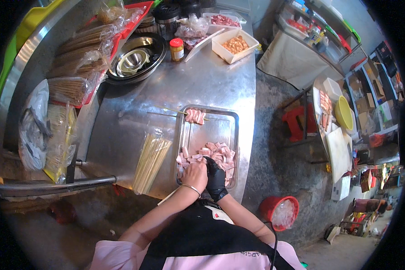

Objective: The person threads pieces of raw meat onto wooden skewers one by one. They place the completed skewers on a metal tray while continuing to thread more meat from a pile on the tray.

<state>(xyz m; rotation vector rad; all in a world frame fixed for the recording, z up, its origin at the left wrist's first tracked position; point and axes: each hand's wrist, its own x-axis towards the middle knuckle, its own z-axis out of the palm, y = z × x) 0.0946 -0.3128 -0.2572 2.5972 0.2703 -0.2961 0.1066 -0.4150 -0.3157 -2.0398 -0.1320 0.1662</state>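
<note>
My bare left hand (194,175), with a bracelet at the wrist, is closed around a bamboo skewer (165,199) whose end sticks out below the wrist. Against it is my right hand (216,177) in a black glove, fingers bent; what it pinches is hidden. Both hands are over the near half of a rectangular metal tray (207,133). Raw pale-pink meat pieces (221,153) lie heaped around them. Across the tray's far left rim rests a skewer threaded with meat (195,116). A clear bag of bamboo skewers (152,163) lies left of the tray.
The metal table (128,135) holds nested bowls (133,62), a red-lidded jar (177,49) and a tub of marinated meat (235,45) farther back. Bundled skewers (67,87) lie in a red tray at left. A red bucket (266,209) stands on the floor at right.
</note>
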